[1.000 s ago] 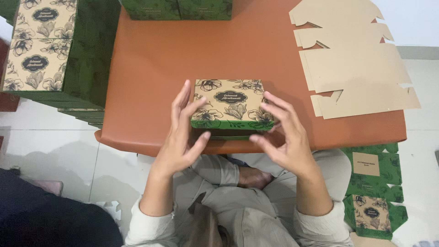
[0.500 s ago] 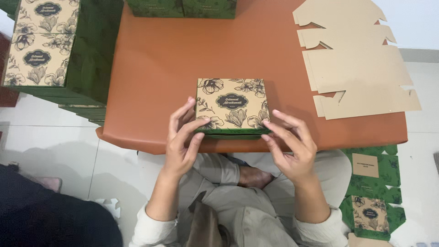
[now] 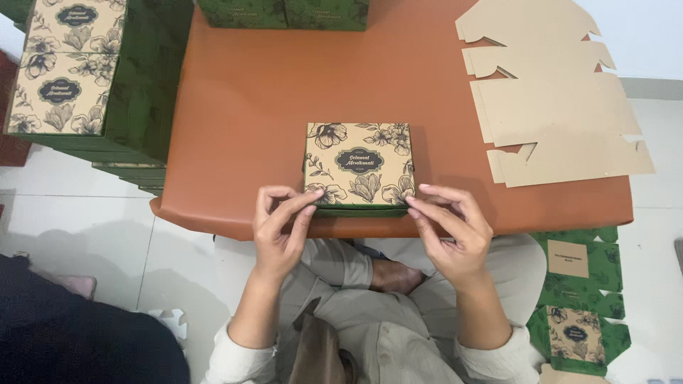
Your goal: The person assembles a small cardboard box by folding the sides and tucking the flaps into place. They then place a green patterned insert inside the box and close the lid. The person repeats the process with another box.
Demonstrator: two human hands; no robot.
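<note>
Folded box (image 3: 359, 169), tan floral lid with green sides, sits centre frame near front edge of brown surface (image 3: 242, 107). Left hand (image 3: 279, 231): fingertips pressed on box's near-left corner, not gripping. Right hand (image 3: 452, 231): fingers loosely spread, tips touching near-right corner. Step looks like closing and squaring front flap. Next move would call for even pressure on both corners. Flat cardboard blanks (image 3: 555, 99) upper right. Finished boxes (image 3: 67, 67) stacked upper left. Green printed blanks (image 3: 580, 299) on floor, lower right.
</note>
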